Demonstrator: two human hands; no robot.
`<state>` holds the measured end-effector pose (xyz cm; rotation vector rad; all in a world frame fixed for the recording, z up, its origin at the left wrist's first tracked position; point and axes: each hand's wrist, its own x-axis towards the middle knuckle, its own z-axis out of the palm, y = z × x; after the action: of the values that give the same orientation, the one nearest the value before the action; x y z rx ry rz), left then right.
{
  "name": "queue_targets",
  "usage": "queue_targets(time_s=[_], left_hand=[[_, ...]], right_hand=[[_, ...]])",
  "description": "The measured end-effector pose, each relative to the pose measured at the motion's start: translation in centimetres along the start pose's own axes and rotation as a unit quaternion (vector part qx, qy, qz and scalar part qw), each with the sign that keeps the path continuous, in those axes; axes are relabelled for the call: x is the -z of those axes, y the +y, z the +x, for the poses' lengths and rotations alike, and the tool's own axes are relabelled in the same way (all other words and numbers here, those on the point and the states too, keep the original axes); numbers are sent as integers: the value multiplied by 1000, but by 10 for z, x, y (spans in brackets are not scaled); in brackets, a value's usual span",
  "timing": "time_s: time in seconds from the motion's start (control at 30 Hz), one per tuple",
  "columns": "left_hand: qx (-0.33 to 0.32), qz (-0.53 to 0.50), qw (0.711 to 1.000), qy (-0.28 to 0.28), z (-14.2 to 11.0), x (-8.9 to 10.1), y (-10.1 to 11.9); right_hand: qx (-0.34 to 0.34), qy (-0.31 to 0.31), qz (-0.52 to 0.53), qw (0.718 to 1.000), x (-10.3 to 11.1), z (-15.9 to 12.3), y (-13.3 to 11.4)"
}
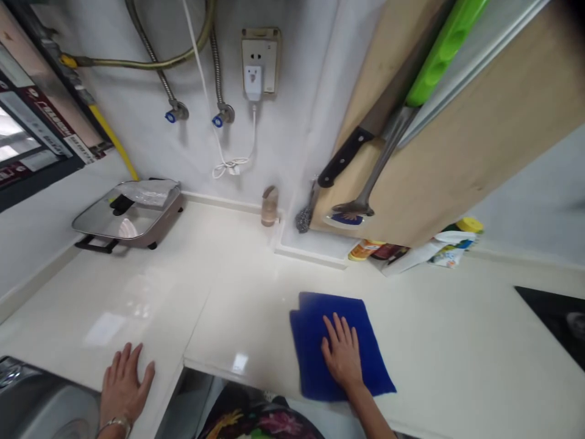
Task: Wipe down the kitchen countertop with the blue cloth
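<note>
A folded blue cloth [315,360] lies on the white countertop [247,341], slightly right of the middle. My right hand [342,356] rests flat on top of it, fingers stretched out and a little apart. At the lower left, my left hand [124,387] lies open on the counter beside the sink [59,408], with the thumb spread and nothing in it. A bracelet circles the left wrist.
An electric pan [150,225] with a glass lid stands at the back left. A small brown-tinted container [269,207] is by the wall. Overhead at right, a black-handled knife [345,158] and a slotted utensil [384,164] hang beside a wooden cabinet [439,183]. A black hob [553,314] lies far right.
</note>
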<state>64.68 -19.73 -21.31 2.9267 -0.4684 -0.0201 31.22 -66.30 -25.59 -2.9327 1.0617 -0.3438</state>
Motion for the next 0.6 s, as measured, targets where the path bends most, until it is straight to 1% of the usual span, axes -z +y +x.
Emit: queue_targets(time_s=[0.1, 0.2, 0.27, 0.33, 0.4, 0.47, 0.53, 0.6], left_hand=[[-1, 3, 1000, -1, 1, 1, 3], [-6, 6, 1000, -2, 1, -1, 1], [-7, 9, 1000, -1, 1, -4, -2], [-12, 8, 1000, 6, 1, -9, -7], [-24, 2, 1000, 17, 2, -14, -11], [-35, -18, 998, 40, 6, -17, -15], [-54, -59, 995, 62, 16, -17, -15], [-79, -105, 989, 68, 33, -15, -10]], right_hand=[[-54, 4, -29, 998, -8, 15, 37], [-109, 3, -51, 993, -15, 39, 67], [-151, -4, -61, 987, -18, 59, 79], [-197, -16, -67, 978, -21, 80, 79], [-238, -21, -70, 969, -24, 100, 64], [-256, -13, -72, 964, -28, 117, 36], [-244, -4, -71, 967, -32, 131, -3], [-209, -11, -60, 976, -36, 143, -48]])
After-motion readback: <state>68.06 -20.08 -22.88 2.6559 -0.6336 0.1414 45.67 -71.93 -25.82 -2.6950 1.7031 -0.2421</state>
